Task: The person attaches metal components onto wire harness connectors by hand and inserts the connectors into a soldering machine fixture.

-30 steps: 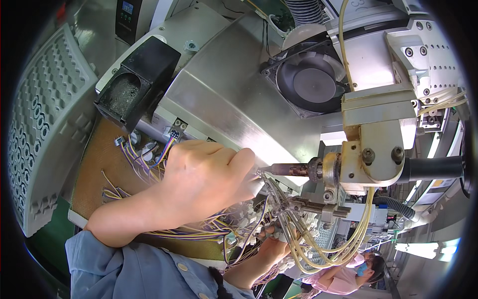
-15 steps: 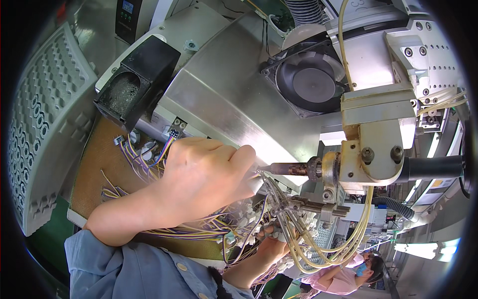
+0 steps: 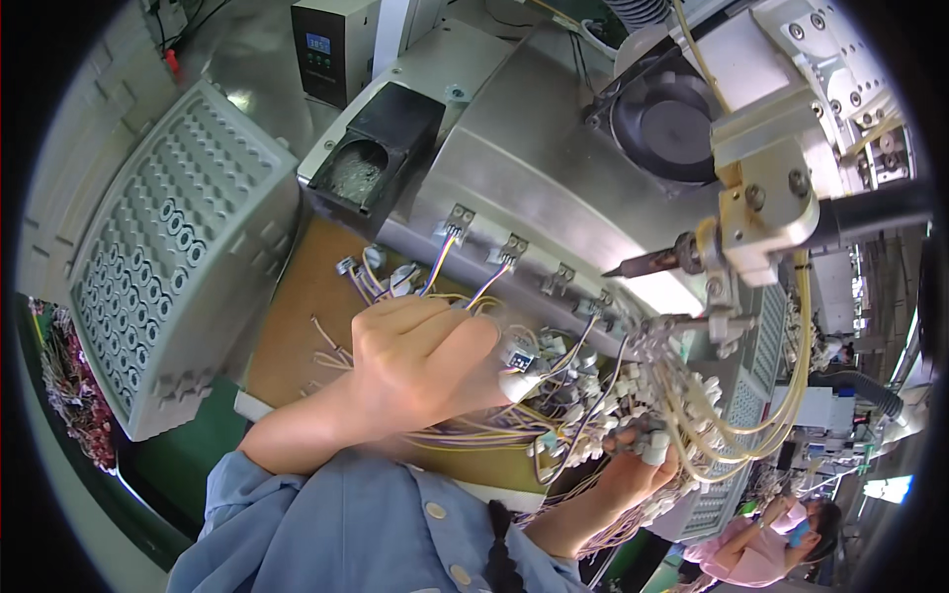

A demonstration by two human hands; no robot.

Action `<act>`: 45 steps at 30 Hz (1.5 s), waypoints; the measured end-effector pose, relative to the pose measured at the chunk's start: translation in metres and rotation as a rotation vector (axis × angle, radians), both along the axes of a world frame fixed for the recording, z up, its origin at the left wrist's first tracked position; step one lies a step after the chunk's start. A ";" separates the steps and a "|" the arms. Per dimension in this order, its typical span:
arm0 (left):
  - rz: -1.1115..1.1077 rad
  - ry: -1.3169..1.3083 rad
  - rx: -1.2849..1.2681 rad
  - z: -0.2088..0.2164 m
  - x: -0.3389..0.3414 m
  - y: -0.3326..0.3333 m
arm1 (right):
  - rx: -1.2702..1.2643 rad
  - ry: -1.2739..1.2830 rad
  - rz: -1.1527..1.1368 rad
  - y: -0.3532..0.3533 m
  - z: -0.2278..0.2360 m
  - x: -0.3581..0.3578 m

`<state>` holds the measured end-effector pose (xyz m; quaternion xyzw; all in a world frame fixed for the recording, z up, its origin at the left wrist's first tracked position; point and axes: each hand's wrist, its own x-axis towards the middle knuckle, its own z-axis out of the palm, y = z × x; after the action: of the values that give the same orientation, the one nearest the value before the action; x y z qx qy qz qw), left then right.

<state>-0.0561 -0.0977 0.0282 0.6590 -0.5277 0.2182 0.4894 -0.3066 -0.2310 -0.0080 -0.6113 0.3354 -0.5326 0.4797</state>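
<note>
My left hand (image 3: 420, 356) is closed in a pinch, back of the hand up, over the brown work surface. A small white connector (image 3: 520, 361) with dark contacts shows at its fingertips, beside a white-covered finger. Soldering tip (image 3: 643, 263) points left, above and to the right of this hand, apart from it. Lower right, my right hand (image 3: 633, 472) has its fingers closed around a small grey-white rounded part (image 3: 653, 447). Wired connectors sit in small metal clamps (image 3: 462, 217) along the machine's front edge. Part of the left hand's grip is hidden.
White connectors (image 3: 603, 390) and yellow-purple wires (image 3: 465, 431) lie heaped between my hands. A black box with an opening (image 3: 358, 176) and a grey perforated tray (image 3: 158, 227) stand left. A fan (image 3: 672, 128) sits behind; pale tubes (image 3: 791, 346) hang right. Another person (image 3: 756, 553) sits farther right.
The view has shifted, so the machine's front edge and clamps now show. My left hand has drawn away from the soldering tip. More of my right hand and its rounded part is visible.
</note>
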 end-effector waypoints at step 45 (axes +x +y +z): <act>-0.238 0.510 0.289 -0.013 -0.007 0.032 | 0.049 0.039 0.083 0.038 0.010 0.010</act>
<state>-0.0628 -0.0659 0.0156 0.6890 -0.4868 -0.0900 0.5294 -0.2970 -0.1931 0.0017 -0.6230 0.3319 -0.4920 0.5096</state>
